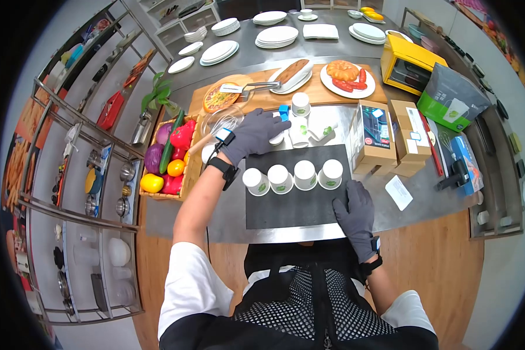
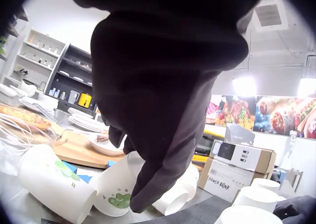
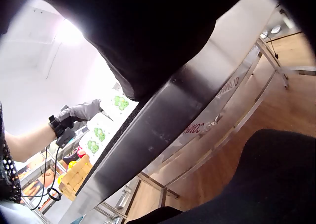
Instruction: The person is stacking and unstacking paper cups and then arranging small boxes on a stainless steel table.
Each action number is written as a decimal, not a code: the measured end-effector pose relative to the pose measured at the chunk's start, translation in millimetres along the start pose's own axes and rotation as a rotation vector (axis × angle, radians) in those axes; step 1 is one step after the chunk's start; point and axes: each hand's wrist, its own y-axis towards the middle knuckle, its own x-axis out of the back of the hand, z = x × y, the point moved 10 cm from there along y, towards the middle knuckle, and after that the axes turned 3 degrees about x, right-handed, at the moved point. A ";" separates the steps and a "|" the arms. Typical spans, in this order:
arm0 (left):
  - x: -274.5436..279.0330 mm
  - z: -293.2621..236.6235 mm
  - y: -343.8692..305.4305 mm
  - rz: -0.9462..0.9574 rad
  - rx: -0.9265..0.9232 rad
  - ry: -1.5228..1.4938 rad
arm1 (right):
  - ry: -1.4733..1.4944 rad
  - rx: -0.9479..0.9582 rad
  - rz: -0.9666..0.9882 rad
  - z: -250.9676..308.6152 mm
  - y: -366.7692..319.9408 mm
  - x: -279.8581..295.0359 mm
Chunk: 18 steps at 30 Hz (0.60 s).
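Note:
My gloved left hand point(image 1: 255, 133) reaches past the far left corner of the black mat point(image 1: 291, 213). Its fingers pinch a white paper cup point(image 2: 112, 192) with a green print, partly hidden by the glove. Beside that one, another paper cup point(image 2: 54, 182) lies tilted on its side. More cups lie behind the mat, including a tipped cup point(image 1: 322, 129), near a small blue piece point(image 1: 284, 111). Several paper cups stand in a row on the mat, the rightmost cup point(image 1: 331, 174) nearest my right hand point(image 1: 356, 213). That gloved hand rests at the mat's right edge, fingers extended and holding nothing.
A vegetable basket point(image 1: 186, 186) stands left, with a wire whisk point(image 1: 224, 121) beside it. Behind are a wooden board point(image 1: 256, 79) with food and stacks of plates point(image 1: 276, 38). Cardboard boxes point(image 1: 374, 156), a grey-green bag point(image 1: 452, 96) and a white card point(image 1: 398, 192) lie right.

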 end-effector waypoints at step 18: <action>112.8 -12.1 -93.6 -0.590 0.200 -0.401 | 0.005 0.213 -0.292 82.3 -5.1 101.2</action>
